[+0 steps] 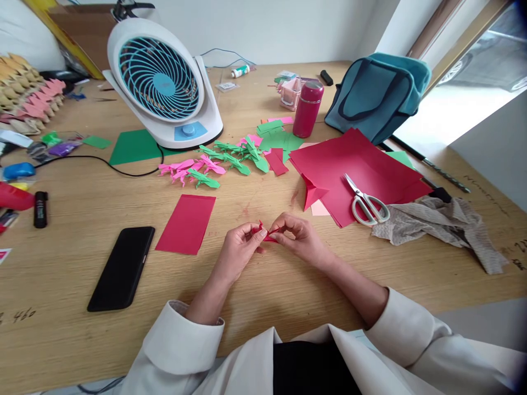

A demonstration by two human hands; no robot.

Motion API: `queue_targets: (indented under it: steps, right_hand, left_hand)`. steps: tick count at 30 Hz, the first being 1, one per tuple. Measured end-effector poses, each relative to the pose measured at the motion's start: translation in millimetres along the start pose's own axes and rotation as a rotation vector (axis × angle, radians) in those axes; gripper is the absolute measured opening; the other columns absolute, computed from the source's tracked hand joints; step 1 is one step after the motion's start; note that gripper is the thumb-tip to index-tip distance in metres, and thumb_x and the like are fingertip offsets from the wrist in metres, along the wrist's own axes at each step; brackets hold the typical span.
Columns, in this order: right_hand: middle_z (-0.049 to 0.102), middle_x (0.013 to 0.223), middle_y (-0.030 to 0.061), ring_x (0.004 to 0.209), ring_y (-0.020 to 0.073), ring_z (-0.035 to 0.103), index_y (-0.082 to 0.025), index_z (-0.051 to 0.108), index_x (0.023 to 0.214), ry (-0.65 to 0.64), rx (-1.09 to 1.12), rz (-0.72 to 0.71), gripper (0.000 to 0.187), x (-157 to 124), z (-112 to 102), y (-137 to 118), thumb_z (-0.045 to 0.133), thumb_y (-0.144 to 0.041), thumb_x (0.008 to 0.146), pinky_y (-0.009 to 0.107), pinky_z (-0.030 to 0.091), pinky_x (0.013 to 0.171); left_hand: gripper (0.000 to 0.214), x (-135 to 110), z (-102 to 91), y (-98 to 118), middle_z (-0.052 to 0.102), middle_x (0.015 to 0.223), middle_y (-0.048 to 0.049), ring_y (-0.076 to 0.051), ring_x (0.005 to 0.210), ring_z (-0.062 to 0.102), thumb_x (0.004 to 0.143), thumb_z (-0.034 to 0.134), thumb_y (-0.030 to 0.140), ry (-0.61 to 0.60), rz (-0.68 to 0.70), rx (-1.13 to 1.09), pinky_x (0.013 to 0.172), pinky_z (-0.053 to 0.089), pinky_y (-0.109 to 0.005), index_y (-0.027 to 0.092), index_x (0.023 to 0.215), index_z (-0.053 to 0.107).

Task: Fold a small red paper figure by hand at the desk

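Observation:
A small piece of folded red paper [269, 237] is pinched between my two hands, just above the wooden table. My left hand [241, 247] grips its left side with thumb and fingers. On the other side, my right hand [300, 237] pinches it between thumb and forefinger. Fingers cover most of the paper, so its full shape is hidden. To the left lies a stack of red paper rectangles [186, 224]. Beyond my hands sit several folded green paper figures [234, 162] and pink paper figures [191, 168].
White-handled scissors [366, 203] rest on large red sheets [366, 170] at right, beside a crumpled cloth [440, 227]. A black phone [122, 269] lies at left. Behind stand a fan [164, 85], a red flask [308, 109] and a teal bag [376, 99].

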State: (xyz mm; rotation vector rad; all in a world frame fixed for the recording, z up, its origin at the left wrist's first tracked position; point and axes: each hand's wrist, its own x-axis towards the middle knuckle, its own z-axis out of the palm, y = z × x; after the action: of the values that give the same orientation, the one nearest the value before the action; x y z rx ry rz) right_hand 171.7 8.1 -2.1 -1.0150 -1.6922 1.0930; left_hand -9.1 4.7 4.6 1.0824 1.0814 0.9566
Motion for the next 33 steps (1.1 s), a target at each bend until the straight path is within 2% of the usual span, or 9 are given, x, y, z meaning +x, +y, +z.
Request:
queue_targets:
  steps: [6,9,11,15,20,23,28,33]
  right_hand:
    - [0.060,0.085,0.0036,0.078,0.0149,0.057,-0.019,0.059,0.088,-0.081,-0.149,-0.112,0.012,-1,-5,-5,0.057,-0.028,0.095,0.028,0.046,0.073]
    - [0.057,0.083,0.0030,0.075,0.0147,0.054,-0.019,0.057,0.088,-0.105,-0.171,-0.084,0.012,-1,-4,-3,0.056,-0.028,0.095,0.028,0.044,0.071]
    - [0.057,0.081,0.0025,0.073,0.0145,0.053,-0.019,0.056,0.088,-0.110,-0.103,0.018,0.016,-1,-2,-1,0.056,-0.033,0.094,0.028,0.043,0.068]
    - [0.055,0.075,-0.0003,0.067,0.0124,0.048,-0.018,0.055,0.085,-0.103,0.205,0.251,0.035,0,4,4,0.062,-0.053,0.087,0.026,0.039,0.061]
    - [0.052,0.067,-0.0036,0.061,0.0097,0.044,-0.018,0.055,0.078,-0.038,0.427,0.392,0.047,2,8,3,0.073,-0.062,0.074,0.024,0.033,0.057]
    - [0.053,0.064,-0.0042,0.058,0.0086,0.043,-0.018,0.055,0.075,0.018,0.498,0.428,0.047,3,11,2,0.076,-0.060,0.071,0.024,0.034,0.057]
    - [0.060,0.067,-0.0027,0.060,0.0098,0.051,-0.019,0.056,0.073,0.090,0.519,0.444,0.049,4,17,7,0.082,-0.059,0.062,0.024,0.040,0.059]
    - [0.062,0.073,-0.0020,0.067,0.0113,0.056,-0.020,0.057,0.082,0.100,0.549,0.388,0.043,3,21,9,0.082,-0.052,0.067,0.026,0.046,0.065]
  left_hand:
    - [0.030,0,-1.7,1,0.054,0.075,0.0013,-0.009,0.067,0.050,0.078,0.072,0.044,-0.056,0.009,0.050,0.053,0.057,-0.020,0.014,0.076,0.065]
    - [0.029,1,-3.4,1,0.055,0.074,0.0009,-0.010,0.068,0.051,0.080,0.070,0.043,-0.096,0.018,0.092,0.054,0.057,-0.020,0.015,0.078,0.065]
    - [0.028,1,-4.9,-1,0.057,0.076,0.0003,-0.011,0.070,0.053,0.082,0.068,0.043,-0.112,0.031,0.127,0.056,0.057,-0.021,0.015,0.080,0.066]
    - [0.024,2,-6.4,-5,0.062,0.080,-0.0004,-0.012,0.071,0.057,0.084,0.066,0.040,-0.086,0.075,0.218,0.060,0.056,-0.022,0.016,0.085,0.067]
    - [0.019,1,-2.3,-3,0.065,0.082,-0.0016,-0.012,0.073,0.060,0.080,0.069,0.034,-0.033,0.138,0.295,0.062,0.052,-0.020,0.016,0.082,0.067]
    - [0.013,-1,0.5,-1,0.066,0.080,-0.0013,-0.012,0.073,0.061,0.079,0.069,0.029,-0.018,0.167,0.344,0.064,0.049,-0.020,0.016,0.080,0.068]
    - [0.010,-1,2.8,-6,0.068,0.078,-0.0012,-0.013,0.072,0.061,0.078,0.067,0.027,0.030,0.189,0.402,0.067,0.048,-0.021,0.017,0.077,0.067]
    - [0.011,0,3.6,-7,0.068,0.077,-0.0015,-0.014,0.071,0.061,0.079,0.064,0.027,0.052,0.168,0.465,0.067,0.048,-0.023,0.017,0.078,0.067]
